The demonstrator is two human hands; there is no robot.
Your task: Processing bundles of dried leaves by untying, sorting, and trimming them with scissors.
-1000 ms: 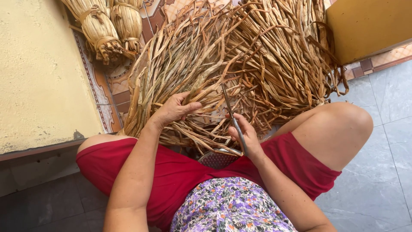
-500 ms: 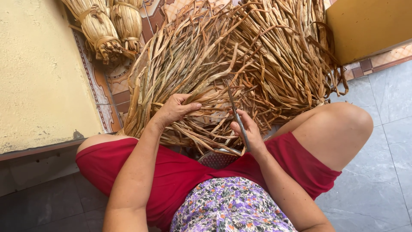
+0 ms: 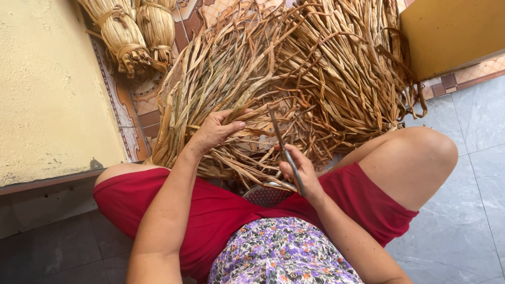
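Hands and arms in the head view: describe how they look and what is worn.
Both arms are bare to above the elbow, no sleeves showing. The left hand and right hand wear no gloves; no rings, bracelets or watch show. Clothing below: red shorts, a floral purple top.

Seated person works a heap of dried straw-coloured leaf strips spread over patterned floor tiles.

The left hand grips a bunch of strips near the pile's middle, while the right hand is closed around a thin dark metal blade angled up toward the strips. Two tied bundles lie at upper left beside a yellow wall; red shorts cover the lap.
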